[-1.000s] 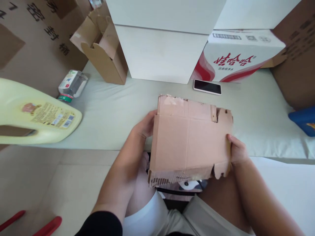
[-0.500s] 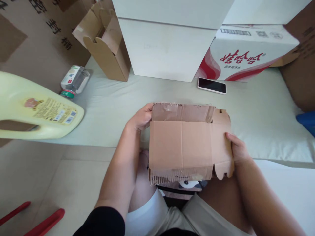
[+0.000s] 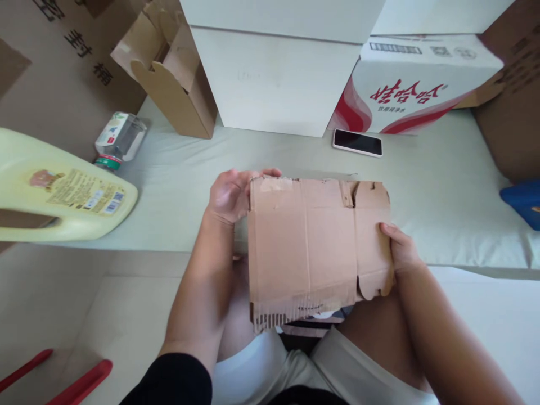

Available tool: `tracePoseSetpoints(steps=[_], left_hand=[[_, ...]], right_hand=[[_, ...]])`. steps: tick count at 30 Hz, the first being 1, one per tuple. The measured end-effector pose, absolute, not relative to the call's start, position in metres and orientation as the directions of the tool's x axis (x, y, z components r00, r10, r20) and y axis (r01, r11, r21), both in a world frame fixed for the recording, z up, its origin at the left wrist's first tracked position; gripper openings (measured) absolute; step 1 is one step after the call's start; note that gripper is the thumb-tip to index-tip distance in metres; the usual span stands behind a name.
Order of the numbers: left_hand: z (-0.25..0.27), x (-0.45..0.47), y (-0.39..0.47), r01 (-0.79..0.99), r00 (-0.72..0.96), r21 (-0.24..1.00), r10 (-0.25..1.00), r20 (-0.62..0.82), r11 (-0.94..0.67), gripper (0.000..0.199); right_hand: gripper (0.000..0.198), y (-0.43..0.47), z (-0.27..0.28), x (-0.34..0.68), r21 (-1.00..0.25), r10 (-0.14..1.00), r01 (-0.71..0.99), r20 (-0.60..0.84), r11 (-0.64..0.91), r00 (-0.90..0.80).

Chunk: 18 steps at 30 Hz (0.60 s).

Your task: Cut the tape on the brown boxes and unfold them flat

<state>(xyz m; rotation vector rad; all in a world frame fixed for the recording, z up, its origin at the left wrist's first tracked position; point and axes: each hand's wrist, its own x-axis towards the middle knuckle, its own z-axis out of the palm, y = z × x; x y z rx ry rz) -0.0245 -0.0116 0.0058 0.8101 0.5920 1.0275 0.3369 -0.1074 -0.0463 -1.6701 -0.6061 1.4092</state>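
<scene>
Cardboard point(image 3: 304, 242) held above the lap point(image 3: 253, 363)

The creased, torn cardboard lies between both hands, its far part over the near edge of a pale green sheet point(image 3: 181, 197). The right hand point(image 3: 399, 247) pinches its right edge, thumb on the upper face. The left hand point(image 3: 232, 194) is at the far left corner, fingertips showing along the far edge; it is blurred, so I cannot tell whether that grip presses or merely rests there. Ragged corrugation shows along the near left edge. Beyond, a phone point(image 3: 358, 143) lies before stacked white boxes point(image 3: 274, 81) and a red-and-white carton point(image 3: 409, 93). Leftward stand an open brown box point(image 3: 185, 101), a clear bottle point(image 3: 126, 140) lying tilted, and a yellow jug point(image 3: 80, 197).
</scene>
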Motion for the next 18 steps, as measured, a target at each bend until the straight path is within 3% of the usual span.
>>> tracePoseSetpoints(steps=[2, 6, 11, 13, 18], left_hand=[[0.005, -0.022, -0.01, -0.464, 0.399, 0.828, 0.909, -0.122, 0.315, 0.041], [-0.003, -0.013, -0.005, -0.287, 0.338, 0.858, 0.884, -0.325, 0.425, 0.048], [-0.008, -0.01, 0.002, -0.322, 0.232, 0.909, 0.953, -0.196, 0.265, 0.047], [-0.006, -0.011, 0.004, -0.323, 0.211, 0.902, 0.951, -0.227, 0.287, 0.044], [-0.002, -0.012, 0.011, -0.332, 0.219, 0.87, 0.927, -0.305, 0.364, 0.028]], right_hand=[[0.03, -0.106, -0.048, 0.338, -0.849, 0.808, -0.15, -0.528, -0.507, 0.26], [0.035, -0.103, -0.053, 0.335, -0.884, 0.838, -0.141, -0.467, -0.445, 0.282], [0.045, -0.124, -0.046, 0.332, -0.851, 0.837, -0.104, -0.525, -0.514, 0.153], [0.047, -0.141, -0.037, 0.341, -0.832, 0.82, -0.088, -0.555, -0.548, 0.144], [0.057, -0.178, 0.009, 0.4, -0.883, 0.759, -0.162, -0.464, -0.441, 0.457]])
